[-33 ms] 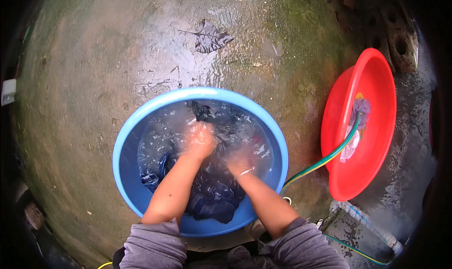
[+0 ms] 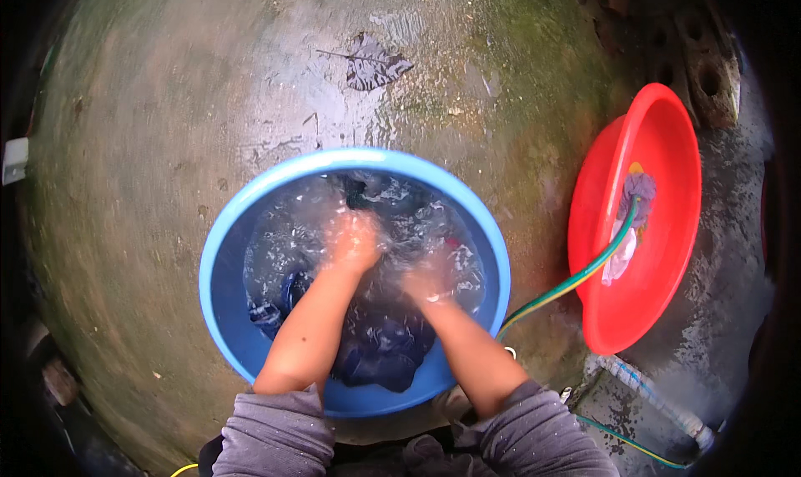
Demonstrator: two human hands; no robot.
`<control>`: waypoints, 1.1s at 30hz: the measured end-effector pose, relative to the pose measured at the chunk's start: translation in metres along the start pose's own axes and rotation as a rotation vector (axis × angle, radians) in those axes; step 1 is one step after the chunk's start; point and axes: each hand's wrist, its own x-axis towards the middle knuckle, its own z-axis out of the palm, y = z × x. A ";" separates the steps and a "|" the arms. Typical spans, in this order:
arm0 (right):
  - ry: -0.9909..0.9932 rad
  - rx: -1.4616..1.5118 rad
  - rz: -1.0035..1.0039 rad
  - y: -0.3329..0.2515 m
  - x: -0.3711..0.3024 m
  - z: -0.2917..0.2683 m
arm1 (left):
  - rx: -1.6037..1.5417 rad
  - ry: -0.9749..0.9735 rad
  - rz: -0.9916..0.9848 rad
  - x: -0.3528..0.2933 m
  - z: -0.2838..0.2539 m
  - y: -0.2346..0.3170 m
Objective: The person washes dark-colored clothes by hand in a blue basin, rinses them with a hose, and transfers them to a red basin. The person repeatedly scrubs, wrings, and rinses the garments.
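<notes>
A blue basin [image 2: 219, 227] of cloudy, splashing water stands in front of me, with dark navy wet clothes [image 2: 382, 352] in it. My left hand [image 2: 352, 242] is at the water's surface near the middle, blurred, its fingers curled in a fist against dark cloth [image 2: 357, 191]. To its right, my right hand [image 2: 430, 277] is partly under the water. Motion and splashes smear its fingers, so its grip is hidden. A bunched piece of navy cloth [image 2: 265, 317] shows at the basin's left side.
On the right, a red basin [image 2: 659, 285] stands tilted, holding a greyish cloth [image 2: 638, 191] and a whitish one [image 2: 619, 256]. A green-yellow hose [image 2: 555, 292] runs over its rim. A wet dark leaf [image 2: 371, 62] lies on the concrete floor [image 2: 167, 118]; a pipe [image 2: 655, 400] lies at lower right.
Both hands have shifted only slightly within the blue basin, and the splashes around them have changed shape. Around them, the basins, hose and leaf stay much as they were.
</notes>
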 end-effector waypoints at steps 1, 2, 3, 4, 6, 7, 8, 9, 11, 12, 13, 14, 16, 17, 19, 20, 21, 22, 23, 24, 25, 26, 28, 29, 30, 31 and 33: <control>0.081 0.037 0.005 -0.001 0.004 -0.005 | 0.252 0.031 0.136 0.002 -0.004 0.005; 0.172 0.080 -0.003 -0.005 0.007 -0.012 | 0.131 0.326 0.181 0.006 0.005 -0.003; 0.097 0.452 0.066 -0.001 0.012 -0.017 | -0.106 0.243 0.043 0.003 -0.019 0.008; 0.008 0.824 0.125 0.011 0.021 -0.018 | -0.343 0.155 -0.095 -0.008 -0.049 0.024; -0.203 1.560 0.237 0.030 0.039 -0.023 | -0.369 0.161 0.213 -0.051 -0.080 0.041; -0.285 1.814 0.266 0.017 0.022 -0.045 | -0.174 0.363 0.520 -0.076 -0.074 0.034; -0.482 1.911 0.291 0.030 0.028 -0.045 | -0.038 0.251 0.659 -0.099 -0.073 0.030; -0.500 1.885 0.283 0.015 0.015 -0.057 | 0.052 0.189 0.760 -0.124 -0.071 0.027; -0.300 1.617 0.300 -0.012 0.001 -0.060 | -0.007 0.190 0.898 -0.163 -0.070 0.013; -0.318 1.318 0.056 -0.016 -0.008 -0.053 | -0.045 0.179 0.964 -0.174 -0.076 0.006; -0.286 1.031 -0.177 -0.024 -0.019 -0.044 | -0.125 0.224 0.923 -0.186 -0.078 -0.005; -0.211 0.931 -0.388 -0.037 -0.046 -0.045 | -0.218 0.259 0.885 -0.193 -0.076 -0.018; -0.242 0.692 -0.696 -0.032 -0.083 -0.043 | -0.634 0.412 0.673 -0.193 -0.067 -0.044; -0.296 0.363 -0.734 -0.027 -0.098 -0.047 | -0.573 0.388 0.565 -0.198 -0.065 -0.046; -0.295 0.098 -0.769 -0.012 -0.121 -0.056 | -0.479 0.233 0.467 -0.204 -0.048 -0.045; -0.243 0.069 -0.782 -0.003 -0.125 -0.056 | -0.399 0.216 0.470 -0.202 -0.042 -0.043; -0.198 0.032 -0.730 0.004 -0.121 -0.054 | -0.362 0.245 0.476 -0.194 -0.038 -0.039; -0.157 -0.004 -0.680 0.010 -0.118 -0.052 | -0.332 0.244 0.435 -0.183 -0.038 -0.034; -0.129 -0.039 -0.631 0.018 -0.108 -0.038 | -0.305 0.288 0.400 -0.168 -0.028 -0.027; -0.048 -0.060 -0.624 0.025 -0.095 -0.020 | -0.271 0.330 0.368 -0.150 -0.016 -0.021; 0.032 -0.041 -0.572 0.024 -0.083 -0.011 | -0.250 0.374 0.345 -0.133 -0.010 -0.016; 0.112 -0.022 -0.520 0.022 -0.072 -0.003 | -0.218 0.429 0.349 -0.115 -0.007 -0.015; 0.128 -0.033 -0.359 0.018 -0.039 0.013 | -0.305 0.474 0.271 -0.085 0.003 -0.010; 0.059 -0.092 -0.198 0.011 -0.029 0.013 | -0.222 0.520 0.252 -0.071 0.006 -0.010; 0.053 -0.116 -0.167 0.007 -0.014 0.014 | -0.286 0.519 0.236 -0.054 0.005 -0.011; 0.049 -0.139 -0.136 0.005 -0.003 0.015 | -0.329 0.367 0.105 -0.041 0.001 -0.008; -0.003 -0.326 -0.189 -0.002 0.019 0.007 | -0.196 0.332 0.035 -0.013 0.006 -0.010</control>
